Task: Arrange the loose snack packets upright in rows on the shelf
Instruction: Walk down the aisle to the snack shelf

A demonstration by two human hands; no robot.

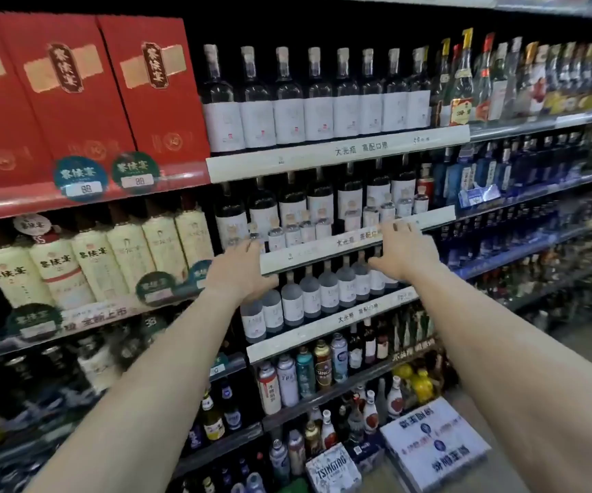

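Reaching forward with both bare arms, the person had the left hand (239, 270) at the left end of a white price rail (323, 249), its fingers bent over the top edge and its thumb under the lower edge, so that the grip looked clamped on the rail's end. The right hand (406, 252) lay further along the same rail, its grip apart: the fingers were spread and nearly straight with their tips against the rail, and the thumb stuck out to the left below it. Small clear bottles (296, 231) stood in a row just behind the rail, and frosted bottles (328, 288) with white labels stood on the level beneath, partly hidden by both hands. Where the snack packets lay could not be told; only drinks showed here. Red boxes (74, 94) filled the upper left, with cream cylinders (127, 257) under them, and tall dark bottles (319, 101) lined the level above the hands. Cans (305, 375) stood lower down, and a Tsingtao carton (331, 469) sat near the floor beside a white carton (433, 444).
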